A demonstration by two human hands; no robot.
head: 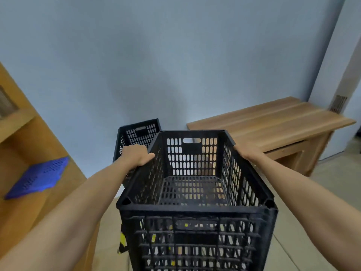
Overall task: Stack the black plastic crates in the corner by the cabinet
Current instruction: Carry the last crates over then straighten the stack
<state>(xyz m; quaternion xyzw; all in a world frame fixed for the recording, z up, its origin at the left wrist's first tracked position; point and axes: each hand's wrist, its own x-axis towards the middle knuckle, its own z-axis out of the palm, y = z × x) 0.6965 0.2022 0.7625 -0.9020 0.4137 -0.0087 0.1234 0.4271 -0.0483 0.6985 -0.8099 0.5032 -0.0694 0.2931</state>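
Note:
I hold an empty black perforated plastic crate (195, 208) in front of me, carried above the floor. My left hand (134, 154) grips its left rim, thumb over the edge. My right hand (245, 152) grips the right rim, fingers hidden outside the wall. A second black crate (136, 133) stands behind it, against the blue wall next to the wooden cabinet (23, 145) on the left, partly hidden by my left hand and the carried crate.
A blue perforated plastic piece (39, 177) lies on a cabinet shelf at the left. A low wooden desk (273, 124) stands against the wall at the right. Tiled floor (332, 182) shows beside the desk. Something yellow (123, 239) shows through the crate's near wall.

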